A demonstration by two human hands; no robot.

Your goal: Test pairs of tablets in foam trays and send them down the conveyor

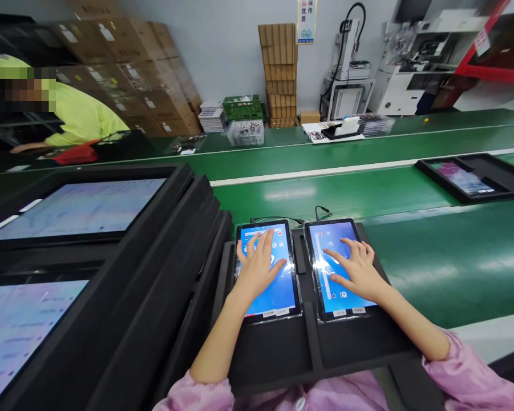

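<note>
Two tablets with lit blue screens lie side by side in a black foam tray (pixel 274 348) in front of me. Over the upper part of the left tablet (pixel 274 294) is my left hand (pixel 259 262), fingers spread, its tips at the screen. My right hand (pixel 355 265) is over the right tablet (pixel 325 285), index finger and thumb stretched out toward the icons. Whether the fingertips press the glass I cannot tell. Thin black cables (pixel 320 214) run at the tablets' top edges. White labels sit along their bottom edges.
Stacked black foam trays (pixel 154 274) with lit tablets rise at my left. A green conveyor (pixel 432 251) runs across, bearing another tray with a tablet (pixel 462 177) at right. Beyond are a clear plastic box (pixel 246 134), cartons (pixel 154 74) and a co-worker in a yellow-green top (pixel 81 108).
</note>
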